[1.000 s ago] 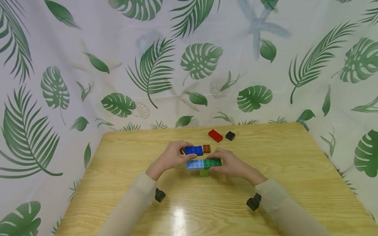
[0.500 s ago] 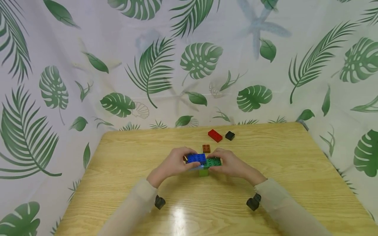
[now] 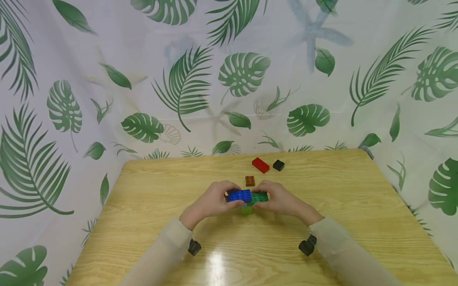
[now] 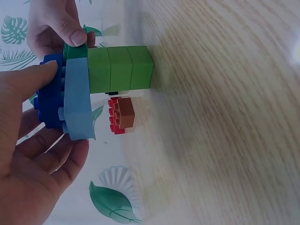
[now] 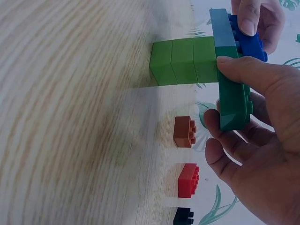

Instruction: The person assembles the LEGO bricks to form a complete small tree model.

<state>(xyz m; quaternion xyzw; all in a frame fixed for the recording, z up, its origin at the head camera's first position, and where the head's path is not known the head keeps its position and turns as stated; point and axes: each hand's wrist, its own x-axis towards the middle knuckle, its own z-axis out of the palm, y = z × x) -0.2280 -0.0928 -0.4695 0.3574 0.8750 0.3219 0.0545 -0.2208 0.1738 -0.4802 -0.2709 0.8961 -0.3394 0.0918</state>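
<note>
My left hand (image 3: 214, 201) pinches a dark blue toy brick (image 3: 239, 195) between thumb and fingers. It is just over a light blue brick (image 4: 77, 98), whose studs show in the narrow gap between them. The blue brick's inner end reaches over part of a dark green brick (image 3: 259, 197). With thumb and fingers my right hand (image 3: 278, 198) holds the dark green brick, which lies end to end with the light blue one. Both rest on an upright column of light green bricks (image 4: 119, 69) standing on the table. From the head view, the light blue brick is mostly hidden.
Behind the hands, a brown brick (image 3: 249, 181) sits on the wooden table (image 3: 171, 174). Farther back lie a red brick (image 3: 260, 165) and a black brick (image 3: 278, 165). A leaf-patterned cloth (image 3: 200, 87) hangs beyond the table's back edge.
My left hand has brought the blue brick nearer and rightward, from behind the light blue brick to over it, now overlapping the dark green one. The right hand stays in place.
</note>
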